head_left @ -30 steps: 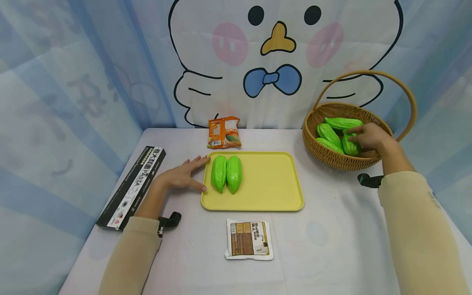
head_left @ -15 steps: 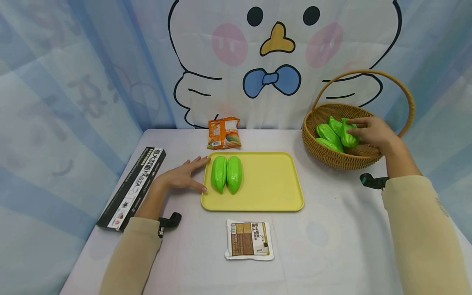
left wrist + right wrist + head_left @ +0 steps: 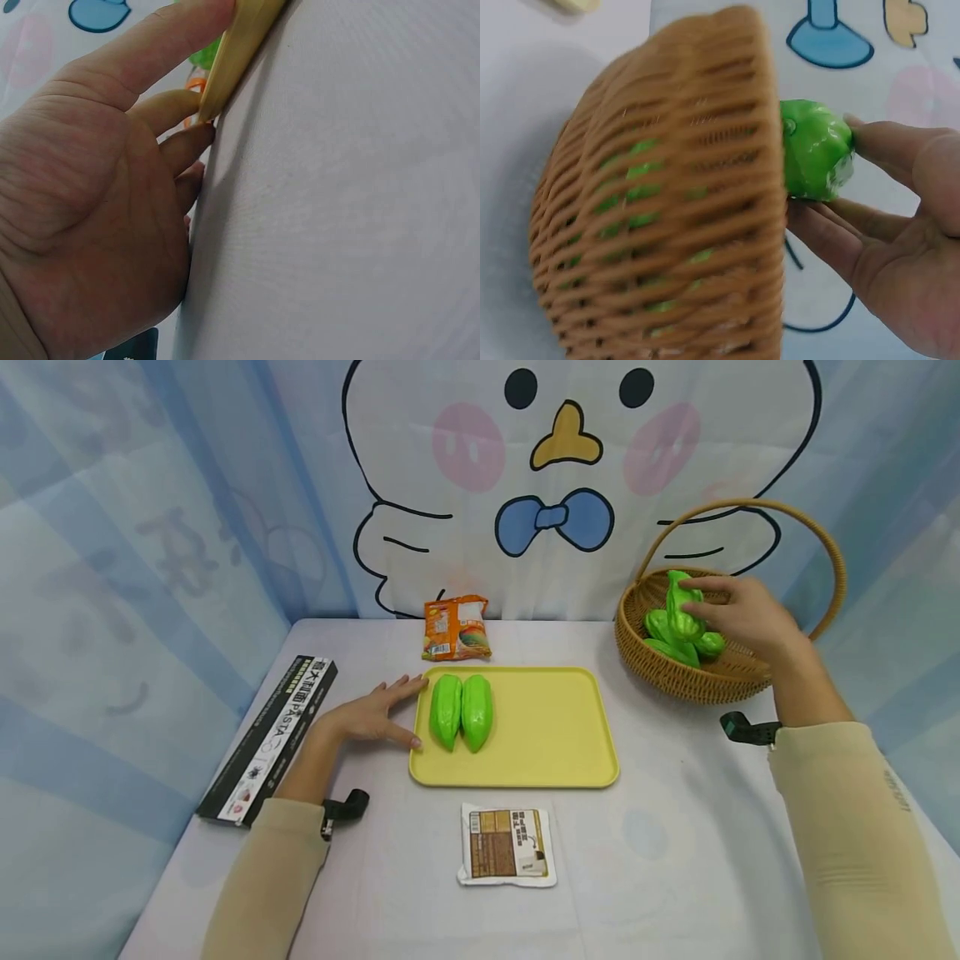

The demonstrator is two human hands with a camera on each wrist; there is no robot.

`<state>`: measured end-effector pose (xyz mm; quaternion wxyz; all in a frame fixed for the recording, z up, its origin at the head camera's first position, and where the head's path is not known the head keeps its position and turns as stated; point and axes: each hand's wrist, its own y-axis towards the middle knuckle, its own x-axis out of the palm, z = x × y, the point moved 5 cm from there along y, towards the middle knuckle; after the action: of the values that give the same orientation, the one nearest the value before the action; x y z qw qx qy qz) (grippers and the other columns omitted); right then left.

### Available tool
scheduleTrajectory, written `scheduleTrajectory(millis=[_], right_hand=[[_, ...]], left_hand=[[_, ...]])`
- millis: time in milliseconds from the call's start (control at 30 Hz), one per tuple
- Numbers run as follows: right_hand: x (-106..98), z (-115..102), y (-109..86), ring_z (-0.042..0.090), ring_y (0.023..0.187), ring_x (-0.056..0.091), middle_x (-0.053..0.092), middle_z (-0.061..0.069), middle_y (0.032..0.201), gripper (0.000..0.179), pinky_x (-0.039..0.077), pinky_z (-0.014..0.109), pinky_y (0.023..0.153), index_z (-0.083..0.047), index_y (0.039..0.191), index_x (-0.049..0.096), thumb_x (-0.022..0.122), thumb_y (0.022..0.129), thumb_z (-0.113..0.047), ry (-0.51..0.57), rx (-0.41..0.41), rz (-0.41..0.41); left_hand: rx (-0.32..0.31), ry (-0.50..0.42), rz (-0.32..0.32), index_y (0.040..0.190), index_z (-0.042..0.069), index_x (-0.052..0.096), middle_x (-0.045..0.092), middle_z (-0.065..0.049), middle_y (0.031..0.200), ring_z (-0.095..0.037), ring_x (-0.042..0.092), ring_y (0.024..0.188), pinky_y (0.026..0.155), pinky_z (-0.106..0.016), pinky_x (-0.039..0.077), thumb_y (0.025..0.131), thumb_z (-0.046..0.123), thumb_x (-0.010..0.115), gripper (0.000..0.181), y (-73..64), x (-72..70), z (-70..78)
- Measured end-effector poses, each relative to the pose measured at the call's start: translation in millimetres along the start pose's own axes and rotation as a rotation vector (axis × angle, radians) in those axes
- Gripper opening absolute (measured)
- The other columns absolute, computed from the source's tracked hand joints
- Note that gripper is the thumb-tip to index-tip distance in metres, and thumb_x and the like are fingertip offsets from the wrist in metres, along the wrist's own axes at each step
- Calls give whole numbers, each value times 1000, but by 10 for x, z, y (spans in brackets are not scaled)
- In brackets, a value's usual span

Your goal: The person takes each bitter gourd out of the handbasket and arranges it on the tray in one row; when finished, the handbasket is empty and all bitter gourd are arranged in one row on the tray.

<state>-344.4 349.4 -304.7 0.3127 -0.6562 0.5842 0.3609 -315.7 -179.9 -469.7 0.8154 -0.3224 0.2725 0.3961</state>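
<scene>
**Green vegetable [image 3: 684,622] lifted**

Head: beyond the tray's [image 3: 547,727] right end, the right hand [image 3: 753,614] pinches it, newly raised within the basket [image 3: 697,690]; removal seems begun. Left wrist: the left hand [image 3: 97,195], spread wide, touches the tray's left edge. Right wrist: the right hand flanks the vegetable.

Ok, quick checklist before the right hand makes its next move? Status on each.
1. Grip: ok. Right hand holds a green vegetable.
2. Held piece free of the others in the basket: cannot tell. It overlaps them in the head view.
3. Held piece over the tray: not ok. It is at the basket.
4. Room on tray: ok. The surface right of the two vegetables is bare.
5. Left hand at tray: ok. It touches the left edge.
</scene>
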Motion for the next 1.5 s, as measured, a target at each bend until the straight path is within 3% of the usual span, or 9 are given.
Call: scheduleTrajectory(millis=[100,267,367,500,667,867,1100,1267,1500], right_hand=[[40,-128,-4,25,109,58,55,22,150,61,50,26,68,-21,157,50,59,104,-49,57,-30,17],[158,-350,-33,37,130,53,50,19,156,55,49,14,70,-19,153,54,62,104,-42,141,-92,44],[242,-474,-63,34,130,54,50,17,154,53,48,13,70,-18,151,57,63,103,-41,156,-122,56],[379,-613,-88,21,114,59,57,17,145,50,53,16,69,-17,149,60,65,103,-37,223,-147,56],[541,-735,-106,30,133,51,52,11,154,48,50,11,80,-17,147,62,69,102,-31,261,-197,55],[758,-845,-165,32,139,50,54,7,154,48,47,31,97,-17,146,63,72,100,-25,345,-230,55],[904,-974,-250,36,141,49,56,8,153,47,48,42,102,-16,144,64,74,98,-20,404,-262,84],[1046,-1014,-267,39,143,46,54,10,155,49,37,60,118,-11,144,63,74,97,-13,500,-270,26],[1236,-1016,-217,41,142,46,51,10,157,51,49,52,105,-11,147,61,74,98,-17,499,-251,-36]], left_hand=[[1,-1,2,168,33,18,0,-12,177,-53,-9,158,121,-79,-2,75,55,88,119,-7,-5,2],[8,-2,6,168,32,18,0,-13,177,-53,-8,158,121,-78,-2,75,54,88,119,-4,-5,0],[12,-2,8,168,31,18,1,-13,177,-53,-8,158,122,-77,-2,75,52,89,118,-14,-8,15],[23,-6,10,168,30,18,1,-13,177,-53,-9,158,123,-76,-3,76,51,89,118,-23,-10,30],[20,-11,8,168,30,18,1,-13,177,-53,-9,158,123,-76,-3,76,51,89,118,-22,-13,29],[22,-7,3,168,30,18,1,-12,177,-52,-9,158,123,-75,-3,76,52,89,118,-28,-16,43],[23,-7,1,168,30,19,1,-12,177,-52,-9,158,123,-75,-3,76,52,89,118,-11,-4,25],[21,-5,-4,168,32,18,0,-12,177,-53,-8,158,121,-78,-2,75,55,88,118,14,10,13],[12,15,1,168,32,18,0,-11,177,-53,-8,158,122,-77,-1,75,55,88,119,1,-4,1]])
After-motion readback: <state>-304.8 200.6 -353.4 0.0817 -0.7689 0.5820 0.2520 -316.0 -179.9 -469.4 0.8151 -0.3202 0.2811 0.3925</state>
